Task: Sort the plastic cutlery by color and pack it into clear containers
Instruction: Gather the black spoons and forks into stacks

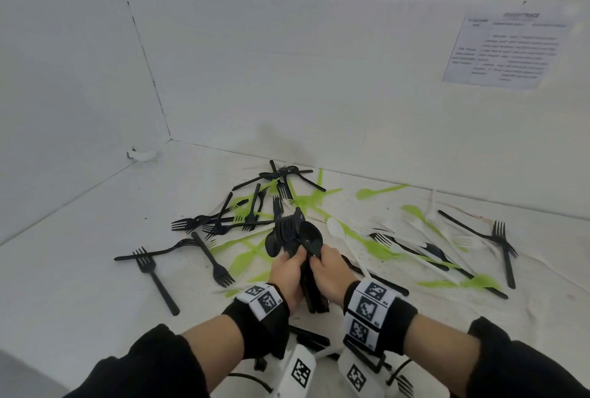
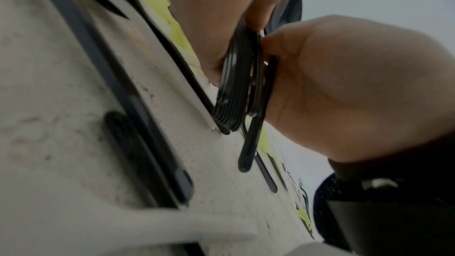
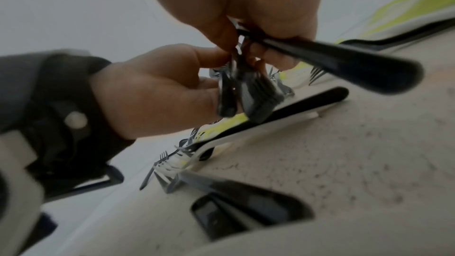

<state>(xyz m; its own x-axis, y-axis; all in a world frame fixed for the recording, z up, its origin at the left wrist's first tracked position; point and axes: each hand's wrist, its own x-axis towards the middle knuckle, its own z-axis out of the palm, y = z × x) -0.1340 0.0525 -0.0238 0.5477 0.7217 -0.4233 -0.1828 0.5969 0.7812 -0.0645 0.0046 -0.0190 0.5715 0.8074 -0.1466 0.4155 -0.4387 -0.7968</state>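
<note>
Right now I've got both hands low center of the head view, working one bunch of black spoons (image 1: 289,238). Left hand (image 1: 285,273) has its fingers curled round the stacked handles; right hand (image 1: 329,271) pinches another black spoon (image 1: 311,238) against the stack, bowl up. Left wrist view shows the handles nested tight, with one longer handle hanging loose below the rest. Progress, as I judge it: early. Only part of the black set is gathered, nothing packed. No clear containers visible in any view, so I can't tell where they sit. Left to do is most of it: black forks (image 1: 220,270) scattered left and center of the frame, more at right; green pieces (image 1: 380,191) spread through the middle and right; white pieces (image 1: 338,231) right of center, hard to count against the white cloth (image 1: 79,270). Loose black handles also lie under my wrists at the bottom edge. Paper sheet (image 1: 507,49) on the wall, upper right, text unreadable.
</note>
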